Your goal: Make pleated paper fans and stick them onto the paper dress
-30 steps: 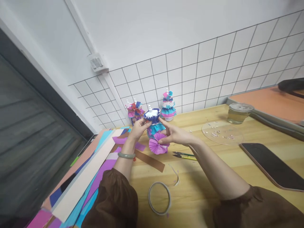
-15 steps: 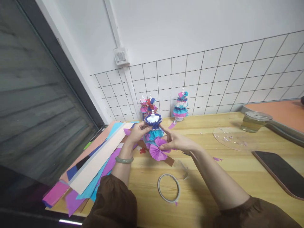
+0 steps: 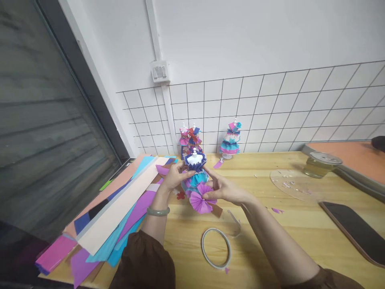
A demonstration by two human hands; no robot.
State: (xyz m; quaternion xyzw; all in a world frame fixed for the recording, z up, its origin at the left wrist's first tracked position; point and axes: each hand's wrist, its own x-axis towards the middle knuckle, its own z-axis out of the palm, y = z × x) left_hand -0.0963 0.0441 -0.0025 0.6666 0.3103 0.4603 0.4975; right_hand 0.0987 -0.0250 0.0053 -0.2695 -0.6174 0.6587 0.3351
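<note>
A miniature dress form (image 3: 195, 160) with a white bust wears a navy ruffled paper top and a turquoise and purple crepe paper skirt. My left hand (image 3: 172, 177) is closed around its left side at the waist, thumb across the front. In front of the skirt, my right hand (image 3: 227, 190) pinches a purple pleated paper bow (image 3: 199, 204) between thumb and fingers. The right index finger reaches toward the form's right side; whether it touches is unclear. Beneath the bow a brown paper strip (image 3: 217, 211) shows, with a red paper flower (image 3: 181, 195) beside the skirt.
Layered coloured paper sheets (image 3: 118, 204) cover the table's left. Other dressed forms, including one at the back (image 3: 230, 140), stand by the wall. A tape roll (image 3: 203, 249) lies in front. Rightward are a phone (image 3: 355, 230), a clear disc with bits (image 3: 282, 181) and a lidded cup (image 3: 319, 168).
The camera view has shifted, so the wall and table sit slightly lower in the picture. Both hands keep their holds on the dress form and the bow, with little visible movement between them.
</note>
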